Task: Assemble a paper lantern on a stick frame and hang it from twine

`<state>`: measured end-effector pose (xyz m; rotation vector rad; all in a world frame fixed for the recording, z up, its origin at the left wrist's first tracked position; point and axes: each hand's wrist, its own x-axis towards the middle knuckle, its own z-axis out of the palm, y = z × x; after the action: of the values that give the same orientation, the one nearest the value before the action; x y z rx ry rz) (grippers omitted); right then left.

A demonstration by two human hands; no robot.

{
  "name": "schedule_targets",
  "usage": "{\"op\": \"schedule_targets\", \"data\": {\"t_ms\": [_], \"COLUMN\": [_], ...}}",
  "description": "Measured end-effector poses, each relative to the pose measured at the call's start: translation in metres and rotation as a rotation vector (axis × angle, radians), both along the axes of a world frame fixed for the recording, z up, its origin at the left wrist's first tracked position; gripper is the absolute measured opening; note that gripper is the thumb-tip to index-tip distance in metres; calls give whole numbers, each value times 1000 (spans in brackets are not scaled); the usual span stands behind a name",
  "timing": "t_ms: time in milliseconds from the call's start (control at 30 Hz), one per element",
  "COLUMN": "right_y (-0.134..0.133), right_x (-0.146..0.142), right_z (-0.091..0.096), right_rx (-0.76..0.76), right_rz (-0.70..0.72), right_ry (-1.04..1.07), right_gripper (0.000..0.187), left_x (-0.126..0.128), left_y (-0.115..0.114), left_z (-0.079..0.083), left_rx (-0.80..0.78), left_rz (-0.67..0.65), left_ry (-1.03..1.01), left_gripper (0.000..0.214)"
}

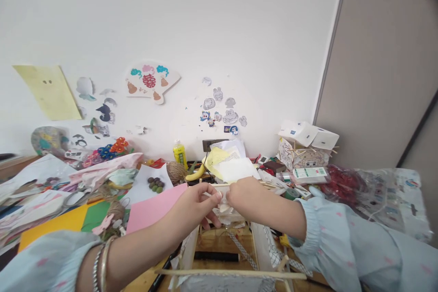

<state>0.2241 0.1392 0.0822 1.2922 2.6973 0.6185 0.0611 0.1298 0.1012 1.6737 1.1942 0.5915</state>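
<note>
Left hand (201, 205) and right hand (244, 198) pinch closed on white paper (223, 206) atop stick frame (232, 274); uneven pull from the 2 hands may tear paper or crack frame.

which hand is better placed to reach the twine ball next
Left, probably: the left hand is nearer the twine ball, on the same side; the right hand would have to cross it.
</note>
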Motion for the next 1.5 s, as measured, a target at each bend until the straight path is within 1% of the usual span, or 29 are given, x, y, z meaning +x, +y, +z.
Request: {"op": "schedule_targets", "data": {"t_ms": [167,267,400,500,633,733,833,933,1033,1100,1167,1233,1300,1400,1467,1500], "right_y": [-2,-1,1,2,1,-3,-7,-11,-14,-15,-16,-15,-13,-9,-5,-3], "right_x": [5,7,8,7,2,1,2,5,9,11,12,12,12,14,18,19], "right_z": [2,6,10,10,10,14,19,24,29,31,31,29,23,14,8,6], "right_rx": [-44,-81,-142,-176,-227,-246,-296,-387,-498,-546,-487,-339,-169,18,111,148], "right_rz": [20,4,-21,-26,-32,-32,-44,-41,0,24,43,66,110,258,383,439], "right_ry": [12,19,32,37,44,72,157,303,437,485,486,448,404,380,349,325], "right_gripper": [12,12,16,15,12,19,25,22,20,22,27,31,30,24,15,16], "left_x": [-2,-3,-6,-7,-6,-4,-2,-1,0,0,-2,-3,-4,-5,-4,-4], "left_y": [-1,0,3,5,4,1,0,0,-1,-1,0,3,6,11,12,12], "left_z": [1,-1,-8,-12,-12,-12,-13,-11,-7,-4,-3,-4,-5,-3,0,1], "left_rx": [-14,-5,46,53,112,153,181,160,163,204,232,232,213,145,105,86], "left_rz": [-30,-52,-126,-143,-163,-163,-179,-168,-141,-137,-152,-173,-206,-235,-230,-227], "left_ry": [-38,-28,9,1,12,58,28,0,60,114,150,164,147,92,79,79], "left_gripper": [36,39,42,41,40,35,30,17,6,4,9,12,13,15,14,13]}}
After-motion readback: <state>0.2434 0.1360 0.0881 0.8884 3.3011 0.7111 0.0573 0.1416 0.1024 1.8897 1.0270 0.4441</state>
